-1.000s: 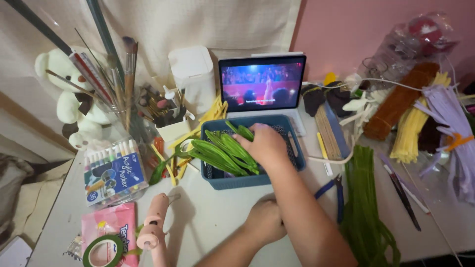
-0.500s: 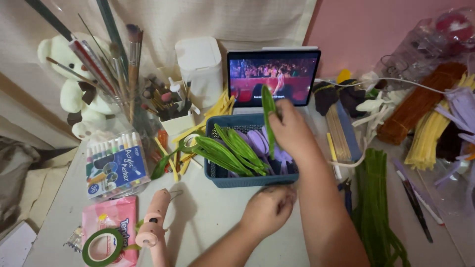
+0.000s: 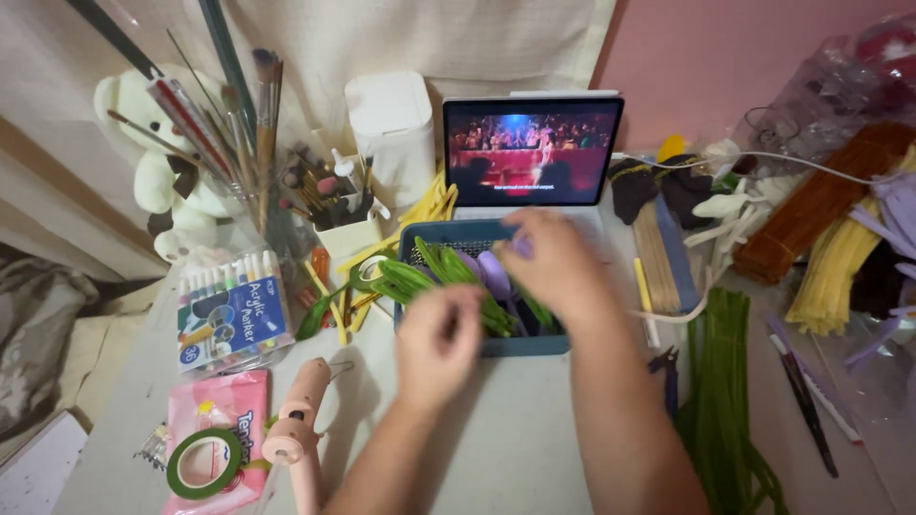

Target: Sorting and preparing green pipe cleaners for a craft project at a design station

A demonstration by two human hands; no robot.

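Head view: both hands, left hand point(image 3: 441, 336) and right hand point(image 3: 553, 262), blur over the blue basket point(image 3: 482, 345) of green leaves point(image 3: 448, 272) (grips unreadable); a snagged leaf could spill others across the tabletop point(image 3: 534, 429).

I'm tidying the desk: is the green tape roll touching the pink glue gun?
Touching, it seems: in the head view the green tape roll meets the base of the pink glue gun with no visible gap.
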